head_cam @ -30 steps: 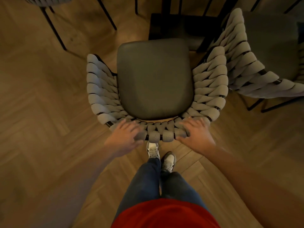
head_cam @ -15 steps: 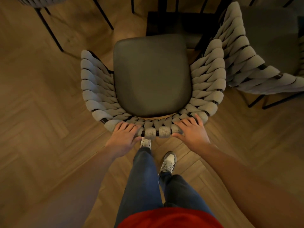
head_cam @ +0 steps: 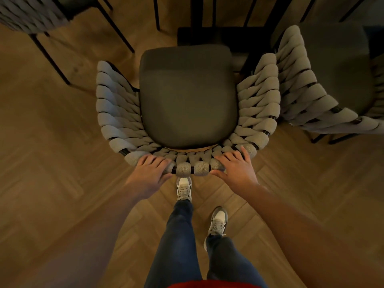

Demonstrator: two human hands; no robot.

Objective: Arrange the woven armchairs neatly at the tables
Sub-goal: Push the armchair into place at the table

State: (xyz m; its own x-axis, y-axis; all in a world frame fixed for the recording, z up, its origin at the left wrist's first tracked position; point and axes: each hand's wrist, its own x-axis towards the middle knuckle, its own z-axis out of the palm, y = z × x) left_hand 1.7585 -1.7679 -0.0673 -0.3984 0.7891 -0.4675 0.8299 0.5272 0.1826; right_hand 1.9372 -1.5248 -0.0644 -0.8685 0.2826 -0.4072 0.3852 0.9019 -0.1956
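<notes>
Both my hands grip the top rail of the woven armchair point(head_cam: 188, 104) right in front of me: my left hand point(head_cam: 148, 175) curls its fingers over the grey woven cord at the left of the backrest, and my right hand point(head_cam: 236, 170) does the same at the right, fingers spread over the rail and thumb tucked under its near edge. Both forearms reach forward and slightly inward from the lower corners of the view. The chair's dark seat cushion point(head_cam: 188, 96) faces away from me, its front edge close to the black table base point(head_cam: 220, 36) on the floor ahead. Just beside the chair's right armrest stands a second woven armchair point(head_cam: 324, 88), their woven sides near touching, though I cannot tell if they meet. Well apart at the upper left stands a third chair point(head_cam: 31, 15) on thin black legs. My left shoe point(head_cam: 184, 189) is just under the backrest, my right shoe point(head_cam: 218, 222) further back, on the herringbone wood floor point(head_cam: 52, 163).
</notes>
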